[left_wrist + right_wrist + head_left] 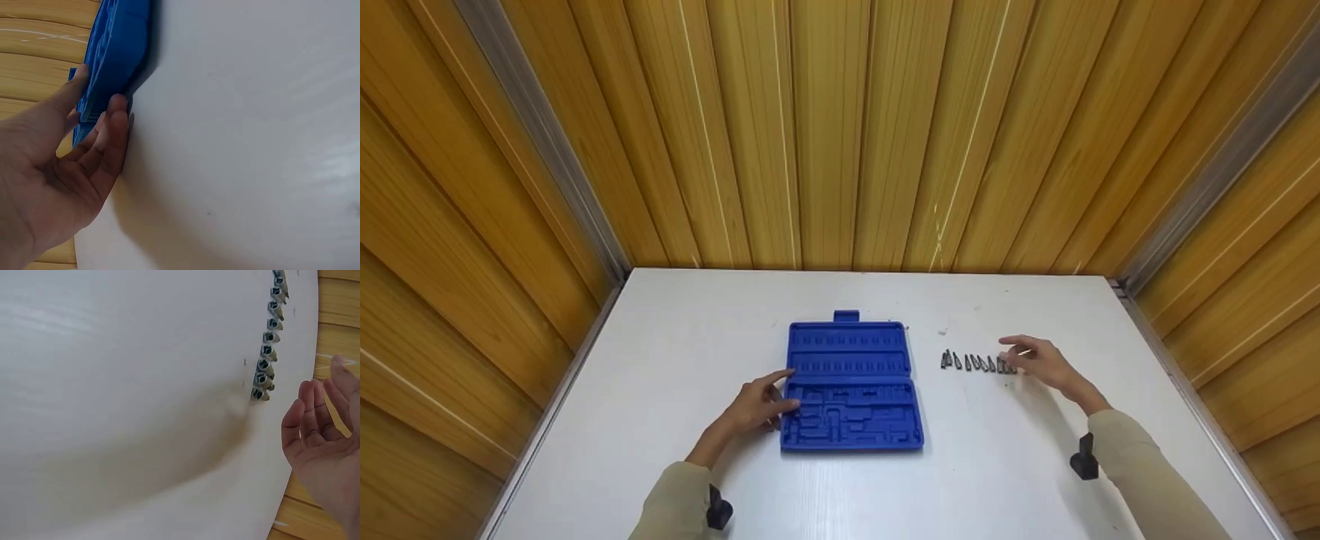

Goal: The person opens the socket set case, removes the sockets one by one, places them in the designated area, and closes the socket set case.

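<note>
A blue plastic tool case (847, 416) lies opened flat on the white table, its two halves moulded with slots and recesses. My left hand (757, 405) holds the case's left edge near the hinge. In the left wrist view, the thumb lies on the rim and the other fingers (115, 135) are bent against the outer side wall. Right of the case, several short metal socket bits (269, 352) with square holes in their ends stand side by side in a row. Over the row's right end hovers my right hand (1039, 364), fingers loosely bent and apart, nothing between them.
The white table (697, 322) ends at the back against yellow wood-patterned panels (825, 135). More such panels rise at both sides behind grey metal edges. Small dark specks lie around the row of bits.
</note>
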A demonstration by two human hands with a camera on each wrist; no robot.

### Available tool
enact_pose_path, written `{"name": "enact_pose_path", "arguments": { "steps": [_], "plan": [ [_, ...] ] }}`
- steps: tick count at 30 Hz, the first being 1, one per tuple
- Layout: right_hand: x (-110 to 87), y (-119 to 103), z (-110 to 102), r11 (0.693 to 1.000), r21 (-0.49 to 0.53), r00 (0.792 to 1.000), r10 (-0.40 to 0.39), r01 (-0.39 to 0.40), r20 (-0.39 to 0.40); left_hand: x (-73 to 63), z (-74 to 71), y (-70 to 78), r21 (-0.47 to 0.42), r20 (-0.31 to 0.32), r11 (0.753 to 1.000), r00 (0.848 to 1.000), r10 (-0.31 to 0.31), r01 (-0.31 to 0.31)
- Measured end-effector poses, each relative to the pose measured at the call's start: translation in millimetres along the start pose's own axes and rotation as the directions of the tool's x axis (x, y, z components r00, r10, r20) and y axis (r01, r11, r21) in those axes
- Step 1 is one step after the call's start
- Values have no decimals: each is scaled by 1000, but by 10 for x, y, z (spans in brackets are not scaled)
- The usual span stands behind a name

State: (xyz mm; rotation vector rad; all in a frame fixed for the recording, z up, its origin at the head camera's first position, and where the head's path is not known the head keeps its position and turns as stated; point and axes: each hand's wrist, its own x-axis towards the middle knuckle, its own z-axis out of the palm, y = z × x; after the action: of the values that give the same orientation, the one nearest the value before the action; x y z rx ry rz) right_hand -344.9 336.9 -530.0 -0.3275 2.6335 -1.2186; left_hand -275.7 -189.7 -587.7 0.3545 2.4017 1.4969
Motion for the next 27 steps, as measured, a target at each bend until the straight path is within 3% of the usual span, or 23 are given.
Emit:
{"name": "enact_pose_path", "arguments": {
  "steps": [2,4,9,12,15,20,27],
  "plan": [
    [50,-78,82,1000,20,1000,-5,5,17,-21,-55,-10,-3,17,1000,1000,-2,2],
    [97,-151,157,999,33,999,-21,20,33,-20,-97,-13,-13,-6,1000,1000,-3,3],
    [206,-374,328,994,91,994,-67,60,86,101,-147,-29,-21,-181,999,983,27,-31],
    [299,-465,471,989,135,988,-78,60,131,182,-155,-32,-26,-236,999,971,35,-43],
    [416,-499,648,982,181,982,-86,55,167,232,-146,4,-71,-239,997,971,0,-17],
    [568,-619,926,968,247,980,-88,42,180,309,-104,80,-150,-216,985,970,-111,80],
    [674,-747,1183,976,215,981,-61,20,186,418,-13,119,-242,-216,957,953,-212,158]
  ]
}}
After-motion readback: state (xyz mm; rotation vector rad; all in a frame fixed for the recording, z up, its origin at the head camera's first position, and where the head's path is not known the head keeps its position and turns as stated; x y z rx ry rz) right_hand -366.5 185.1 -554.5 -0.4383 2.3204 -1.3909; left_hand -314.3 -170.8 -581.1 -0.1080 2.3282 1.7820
